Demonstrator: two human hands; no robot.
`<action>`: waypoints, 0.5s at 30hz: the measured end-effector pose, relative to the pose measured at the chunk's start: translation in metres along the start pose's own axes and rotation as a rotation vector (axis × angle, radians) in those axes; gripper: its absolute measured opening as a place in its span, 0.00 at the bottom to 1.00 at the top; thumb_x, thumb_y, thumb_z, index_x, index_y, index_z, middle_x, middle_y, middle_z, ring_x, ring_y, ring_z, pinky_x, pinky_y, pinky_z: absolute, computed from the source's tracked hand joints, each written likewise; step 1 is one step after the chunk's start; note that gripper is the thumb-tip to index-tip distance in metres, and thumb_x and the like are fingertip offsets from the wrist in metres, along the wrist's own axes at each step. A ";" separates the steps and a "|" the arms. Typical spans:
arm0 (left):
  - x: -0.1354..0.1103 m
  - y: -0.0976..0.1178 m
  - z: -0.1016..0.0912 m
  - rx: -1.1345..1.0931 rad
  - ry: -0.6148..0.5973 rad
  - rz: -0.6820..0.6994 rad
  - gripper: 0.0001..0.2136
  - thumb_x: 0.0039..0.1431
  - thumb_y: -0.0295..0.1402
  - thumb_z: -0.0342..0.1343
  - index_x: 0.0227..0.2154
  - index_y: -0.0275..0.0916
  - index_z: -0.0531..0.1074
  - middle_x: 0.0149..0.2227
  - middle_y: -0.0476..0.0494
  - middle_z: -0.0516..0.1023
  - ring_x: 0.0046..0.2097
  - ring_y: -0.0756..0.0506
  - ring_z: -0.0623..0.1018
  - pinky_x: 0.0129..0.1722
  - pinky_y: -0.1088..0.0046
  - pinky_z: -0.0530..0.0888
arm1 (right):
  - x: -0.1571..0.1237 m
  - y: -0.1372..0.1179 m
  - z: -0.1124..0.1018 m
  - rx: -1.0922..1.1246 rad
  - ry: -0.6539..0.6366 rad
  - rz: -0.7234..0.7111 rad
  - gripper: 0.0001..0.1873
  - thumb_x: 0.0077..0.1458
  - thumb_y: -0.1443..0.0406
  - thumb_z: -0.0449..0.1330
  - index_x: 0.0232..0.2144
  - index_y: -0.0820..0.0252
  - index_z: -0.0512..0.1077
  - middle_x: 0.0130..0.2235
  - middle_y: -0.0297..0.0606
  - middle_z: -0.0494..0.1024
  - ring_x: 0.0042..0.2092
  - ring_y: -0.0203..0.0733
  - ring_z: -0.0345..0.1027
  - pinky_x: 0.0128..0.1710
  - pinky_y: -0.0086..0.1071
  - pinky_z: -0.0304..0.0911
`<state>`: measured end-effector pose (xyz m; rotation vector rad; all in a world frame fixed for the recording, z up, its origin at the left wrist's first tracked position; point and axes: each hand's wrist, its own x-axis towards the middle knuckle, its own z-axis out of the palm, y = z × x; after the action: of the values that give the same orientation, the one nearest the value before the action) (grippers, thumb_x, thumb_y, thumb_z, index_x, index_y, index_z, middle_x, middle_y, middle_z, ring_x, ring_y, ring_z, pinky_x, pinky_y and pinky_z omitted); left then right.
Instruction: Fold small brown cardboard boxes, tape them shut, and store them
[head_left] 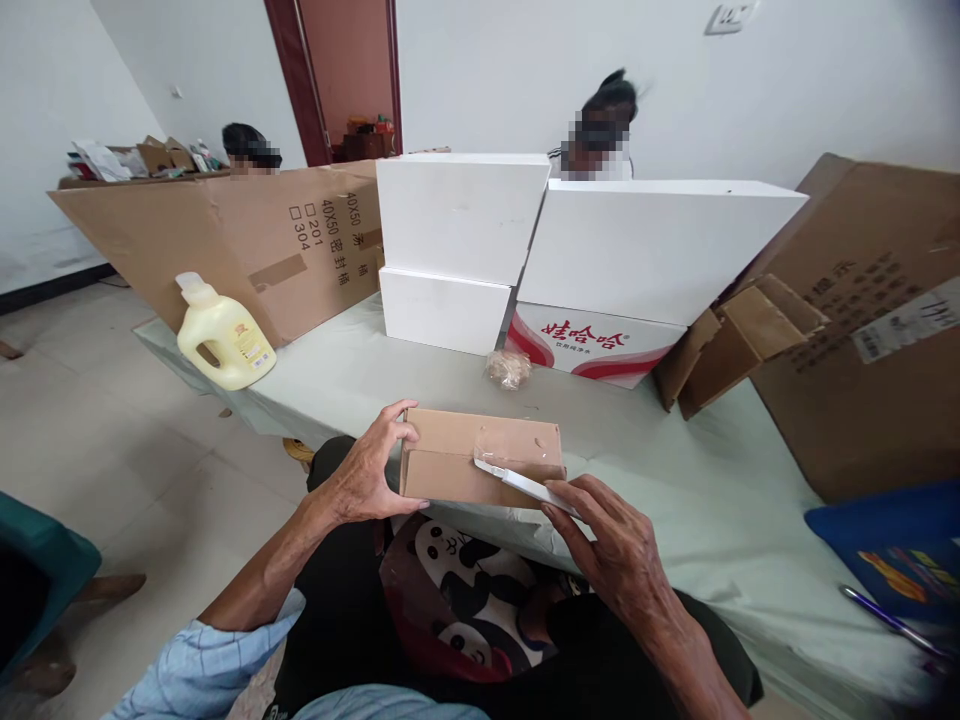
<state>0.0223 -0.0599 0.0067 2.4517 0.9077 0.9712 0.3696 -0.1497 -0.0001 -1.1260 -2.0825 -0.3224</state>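
Note:
A small brown cardboard box (480,455) sealed with clear tape rests at the near edge of the pale green table (675,480). My left hand (371,470) grips the box's left end, thumb on the front and fingers over the top. My right hand (611,545) is closed on a white blade-like tool (517,480). The tool's tip lies against the taped seam on the box's front right.
White boxes (465,215) and a red-and-white printed carton (592,345) stand at the table's back, with large brown cartons (862,320) on both sides. A yellow jug (225,335), a small clear bag (508,368), a blue item (892,550) and a pen (892,620) are nearby. Two people sit behind.

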 end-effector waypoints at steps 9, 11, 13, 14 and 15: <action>0.001 0.003 -0.001 0.003 -0.009 0.009 0.35 0.48 0.33 0.78 0.52 0.46 0.61 0.73 0.23 0.59 0.75 0.27 0.65 0.64 0.48 0.74 | 0.006 -0.005 -0.005 -0.007 -0.016 -0.008 0.06 0.74 0.68 0.59 0.51 0.57 0.71 0.43 0.40 0.81 0.41 0.41 0.80 0.38 0.31 0.72; 0.001 0.003 -0.001 -0.001 -0.009 0.009 0.35 0.48 0.32 0.78 0.52 0.46 0.61 0.73 0.24 0.60 0.74 0.27 0.65 0.65 0.47 0.74 | 0.005 -0.005 -0.005 0.003 -0.044 -0.004 0.07 0.74 0.68 0.59 0.52 0.57 0.72 0.44 0.41 0.81 0.41 0.40 0.81 0.38 0.30 0.72; 0.001 0.004 -0.001 0.000 -0.011 0.011 0.35 0.48 0.32 0.78 0.52 0.46 0.61 0.72 0.24 0.60 0.74 0.27 0.65 0.65 0.47 0.73 | 0.004 -0.005 -0.006 0.021 -0.072 0.001 0.07 0.74 0.68 0.59 0.52 0.56 0.72 0.45 0.41 0.82 0.41 0.40 0.81 0.38 0.30 0.72; 0.001 0.004 -0.001 0.002 -0.013 0.012 0.35 0.48 0.32 0.78 0.52 0.46 0.61 0.72 0.23 0.60 0.75 0.27 0.65 0.65 0.47 0.74 | 0.004 -0.005 -0.006 0.033 -0.083 0.004 0.07 0.74 0.67 0.59 0.52 0.56 0.72 0.45 0.41 0.82 0.41 0.40 0.81 0.39 0.30 0.72; 0.001 0.004 -0.001 0.004 -0.015 0.014 0.35 0.48 0.32 0.78 0.52 0.46 0.60 0.72 0.23 0.60 0.75 0.26 0.65 0.65 0.47 0.74 | 0.004 -0.005 -0.007 0.046 -0.089 0.007 0.07 0.75 0.67 0.59 0.52 0.56 0.72 0.46 0.41 0.82 0.42 0.40 0.81 0.39 0.30 0.72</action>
<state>0.0237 -0.0620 0.0101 2.4686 0.8904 0.9552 0.3678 -0.1536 0.0082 -1.1390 -2.1518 -0.2239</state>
